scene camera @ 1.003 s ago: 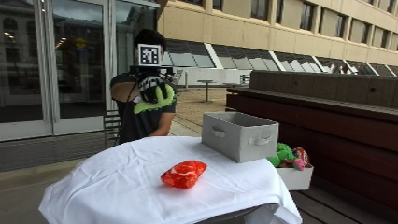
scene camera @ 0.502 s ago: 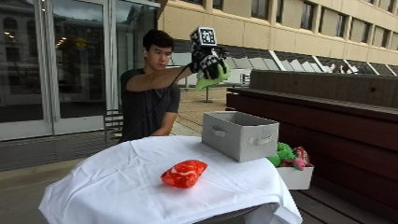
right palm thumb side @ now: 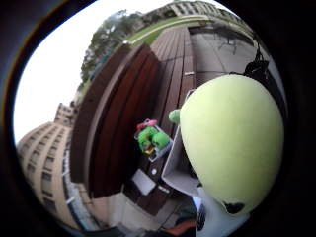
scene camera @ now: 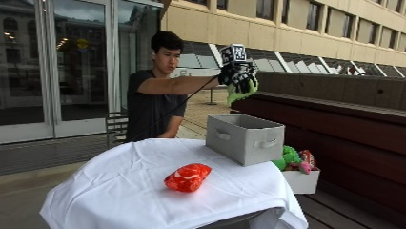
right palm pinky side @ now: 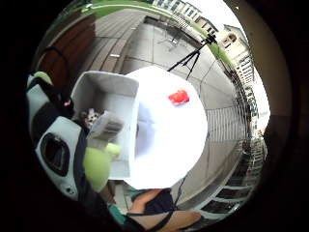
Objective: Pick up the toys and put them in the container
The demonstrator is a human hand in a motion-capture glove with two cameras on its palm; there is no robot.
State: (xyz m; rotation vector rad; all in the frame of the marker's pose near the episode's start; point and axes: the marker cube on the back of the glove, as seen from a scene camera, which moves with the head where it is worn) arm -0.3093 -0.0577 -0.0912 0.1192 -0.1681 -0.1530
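Observation:
My gloved right hand (scene camera: 237, 76) is raised high above the grey fabric container (scene camera: 244, 138), gripping a yellow-green plush toy (scene camera: 242, 92) that hangs below the fingers. That plush toy (right palm thumb side: 231, 140) bulges large in the thumb side palm view. From the little finger side, the container (right palm pinky side: 110, 116) is seen from above, open, with something small inside. A red toy (scene camera: 187, 177) lies on the white tablecloth (scene camera: 126, 191) near the table's front; it shows again as the red toy (right palm pinky side: 178, 97) in the little finger side view.
A white box (scene camera: 299, 179) with green and pink plush toys (scene camera: 290, 158) sits on the wooden bench (scene camera: 355, 143) to the right of the table. A camera tripod (right palm pinky side: 193, 55) stands on the paving beyond the table.
The hand with the green toy has swung from in front of the person's head out to the right and now hangs over the container.

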